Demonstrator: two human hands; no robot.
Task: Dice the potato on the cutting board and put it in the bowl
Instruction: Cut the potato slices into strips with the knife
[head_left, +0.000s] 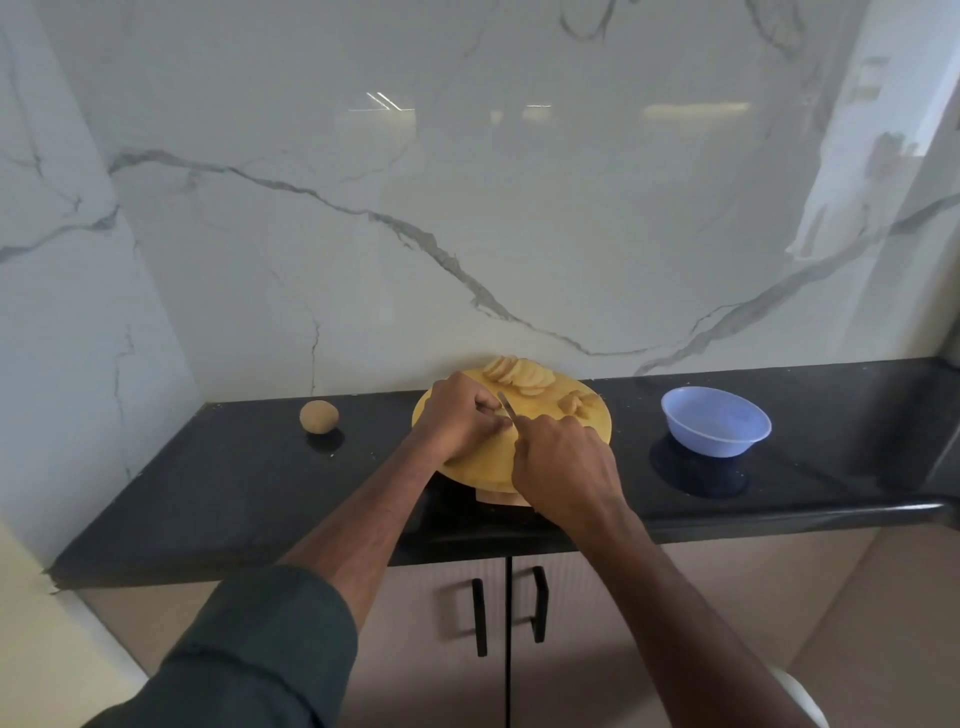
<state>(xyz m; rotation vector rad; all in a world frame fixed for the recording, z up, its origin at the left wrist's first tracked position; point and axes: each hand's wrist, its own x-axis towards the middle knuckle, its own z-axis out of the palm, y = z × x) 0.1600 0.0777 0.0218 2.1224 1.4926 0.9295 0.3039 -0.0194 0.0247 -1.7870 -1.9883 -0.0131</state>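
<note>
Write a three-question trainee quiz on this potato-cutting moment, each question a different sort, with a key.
1. True or false: the bowl already holds potato.
2. Which hand holds the knife? A) left hand B) right hand
3. Fill in: the whole potato lies on the counter, to the ____ of the cutting board.

Key: 1 false; 2 B; 3 left. The potato slices lie at the board's far edge.

Glossy black countertop (218, 483), wooden cutting board (483, 462), plastic bowl (716, 422)
</note>
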